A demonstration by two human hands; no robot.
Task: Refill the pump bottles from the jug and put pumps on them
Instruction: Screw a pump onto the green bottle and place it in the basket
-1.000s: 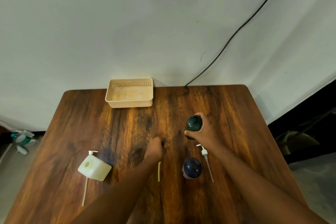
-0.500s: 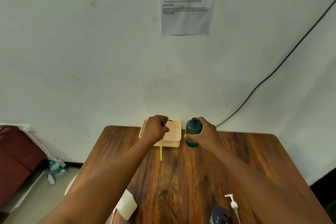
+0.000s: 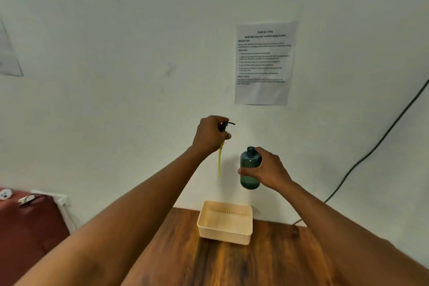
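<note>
Here, L hand (image 3: 210, 136) grips pump (image 3: 224, 132), R hand (image 3: 267, 169) bottle (image 3: 249, 169)

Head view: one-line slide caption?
Left hand holds pump beside green bottle gripped in right hand, above basket.

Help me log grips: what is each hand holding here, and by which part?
Left hand grips the black pump at its collar, tube hanging down. Right hand grips the green bottle around its body.

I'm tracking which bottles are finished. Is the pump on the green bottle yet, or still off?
Off. The left hand holds the pump with its tube hanging free beside the green bottle, whose neck is bare in the right hand.
</note>
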